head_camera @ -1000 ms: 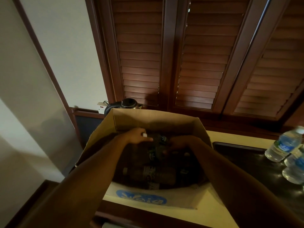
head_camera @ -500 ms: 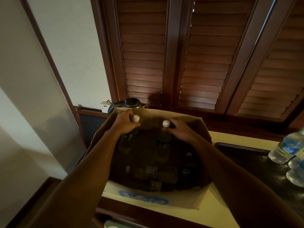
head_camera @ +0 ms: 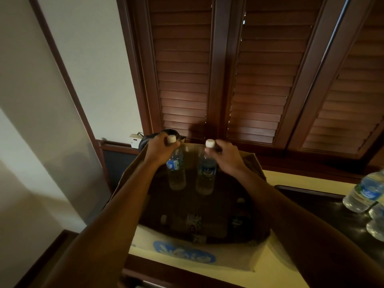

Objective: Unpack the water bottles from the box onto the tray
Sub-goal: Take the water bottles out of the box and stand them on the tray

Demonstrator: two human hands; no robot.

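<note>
- Your left hand (head_camera: 160,149) is closing around the neck of one water bottle (head_camera: 176,169), just under its white cap (head_camera: 171,139), and is holding it upright above the open box (head_camera: 188,253), clear of the box floor.
- The bottle is hanging over the far left part of the box, its blue label facing you.
- Your right hand (head_camera: 225,155) is gripping a second bottle (head_camera: 205,173) the same way, fingers wrapped at the neck below the cap (head_camera: 210,143), beside the first bottle and not touching it.
- Down in the dark bottom of the box, more bottles (head_camera: 193,222) are lying on their sides near the front wall; their number is hard to tell.
- To the right of the box, the dark tray (head_camera: 311,202) is sitting on the pale counter (head_camera: 276,265).
- At the tray's right end, unpacked bottles (head_camera: 364,194) are standing close together, partly cut off by the frame edge.
</note>
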